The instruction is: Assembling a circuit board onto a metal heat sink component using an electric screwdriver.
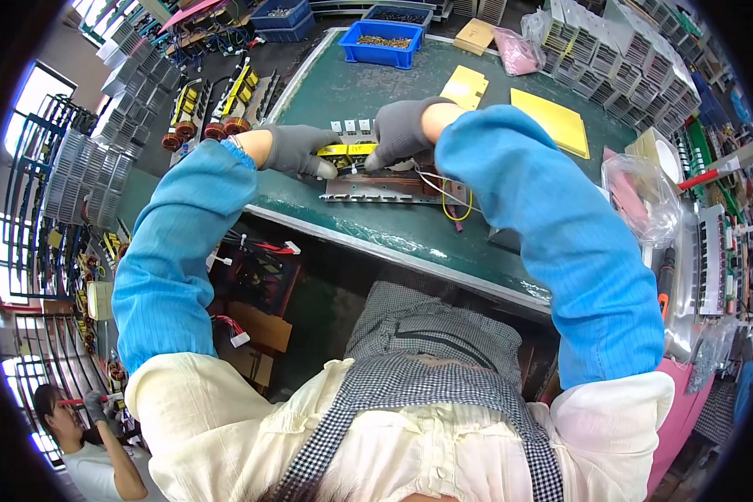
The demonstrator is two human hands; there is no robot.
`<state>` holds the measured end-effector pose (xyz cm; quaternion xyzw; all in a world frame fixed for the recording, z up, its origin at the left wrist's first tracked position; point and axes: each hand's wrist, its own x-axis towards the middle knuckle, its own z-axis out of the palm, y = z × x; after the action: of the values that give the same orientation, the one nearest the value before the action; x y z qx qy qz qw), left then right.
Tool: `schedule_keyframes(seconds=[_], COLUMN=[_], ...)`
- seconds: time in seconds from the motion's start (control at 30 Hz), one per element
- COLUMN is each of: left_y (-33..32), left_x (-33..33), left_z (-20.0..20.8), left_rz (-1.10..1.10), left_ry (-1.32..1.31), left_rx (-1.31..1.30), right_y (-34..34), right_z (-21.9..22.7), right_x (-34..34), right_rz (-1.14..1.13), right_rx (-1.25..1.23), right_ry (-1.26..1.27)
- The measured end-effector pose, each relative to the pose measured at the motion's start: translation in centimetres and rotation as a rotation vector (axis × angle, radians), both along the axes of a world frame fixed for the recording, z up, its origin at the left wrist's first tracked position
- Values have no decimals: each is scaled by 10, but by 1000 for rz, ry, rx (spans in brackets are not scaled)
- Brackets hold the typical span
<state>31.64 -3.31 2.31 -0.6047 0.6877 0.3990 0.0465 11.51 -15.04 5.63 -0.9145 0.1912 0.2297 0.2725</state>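
A circuit board (pixel 385 186) with a grey metal heatsink strip along its near edge lies on the green bench. Yellow-wrapped transformers (pixel 347 152) stand on it, and white and yellow wires (pixel 456 201) trail from its right end. My left hand (pixel 297 151), in a grey glove, grips the board's left part with the fingers curled at the transformers. My right hand (pixel 406 132), gloved alike, closes over the board right of them, thumb against the yellow wrap. Small upright parts (pixel 351 127) show between the hands. My palms hide much of the board's far side.
Blue bins (pixel 382 43) of small parts stand at the back. Yellow sheets (pixel 552 121) lie to the right, before stacked metal heatsinks (pixel 594 50). More boards with copper coils (pixel 230 105) sit at left. A co-worker (pixel 92 435) is at lower left.
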Motion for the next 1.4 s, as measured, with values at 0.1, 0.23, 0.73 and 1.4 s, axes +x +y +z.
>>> schedule_keyframes(seconds=[0.1, 0.23, 0.73, 1.4], left_y=[9, 23, 31, 27], left_x=[-9, -14, -1, -10], left_z=[-3, -23, -18, -7], left_rz=[-115, -84, 119, -202], left_ry=[-210, -505, -13, -599], left_rx=[-189, -376, -298, -494], right_y=[10, 28, 38, 19], right_z=[-8, -18, -7, -15], right_x=[8, 15, 3, -5], right_rz=[119, 214, 173, 272], right_rx=[-168, -450, -513, -424], right_ry=[18, -13, -429, -292])
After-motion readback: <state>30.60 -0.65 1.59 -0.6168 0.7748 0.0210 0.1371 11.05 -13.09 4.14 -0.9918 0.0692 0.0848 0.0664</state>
